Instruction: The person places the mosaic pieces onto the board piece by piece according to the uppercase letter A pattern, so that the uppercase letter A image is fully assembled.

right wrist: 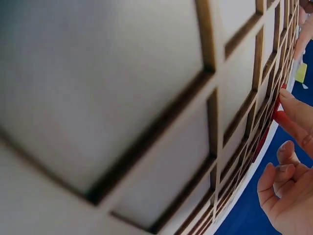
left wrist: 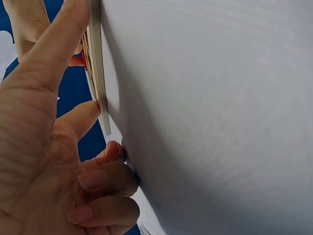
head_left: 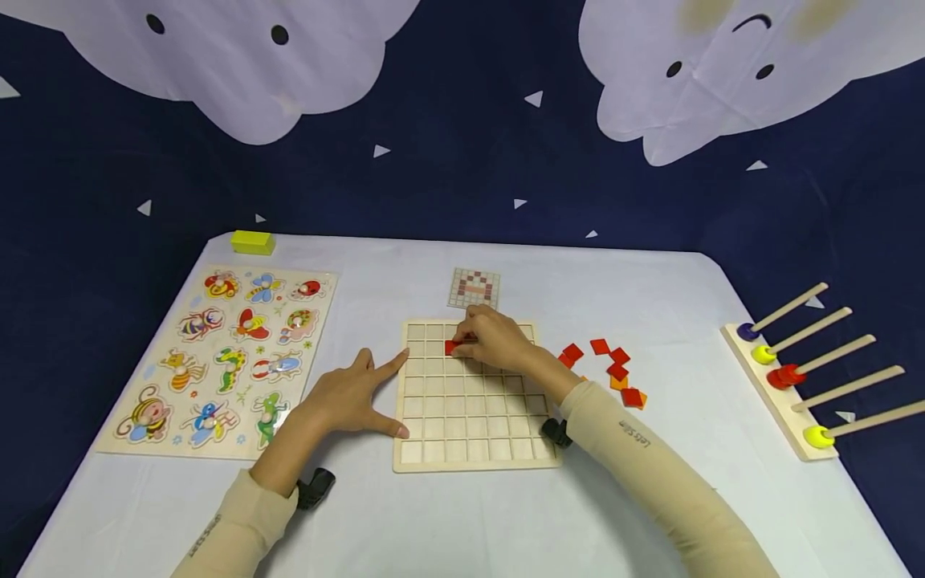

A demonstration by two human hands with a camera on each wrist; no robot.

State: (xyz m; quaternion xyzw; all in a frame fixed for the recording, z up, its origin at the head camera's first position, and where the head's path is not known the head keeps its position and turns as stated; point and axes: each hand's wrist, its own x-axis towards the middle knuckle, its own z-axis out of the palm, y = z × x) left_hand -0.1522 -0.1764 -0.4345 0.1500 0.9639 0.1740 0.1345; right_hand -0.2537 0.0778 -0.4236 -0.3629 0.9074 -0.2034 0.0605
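A wooden grid board with square cells lies flat on the white table. My left hand spreads its thumb and index finger against the board's left edge; its other fingers are bent in the left wrist view. Over the upper part of the grid, my right hand pinches a red square tile between thumb and index finger, close over a cell. More red shows along the grid in the right wrist view. Right of the board lie several loose red tiles, with orange tiles partly under them.
Just behind the board lies a small pattern card. An insect peg puzzle occupies the table's left side, with a yellow-green block behind it. At the right edge stands a wooden rack with slanting pegs and coloured rings.
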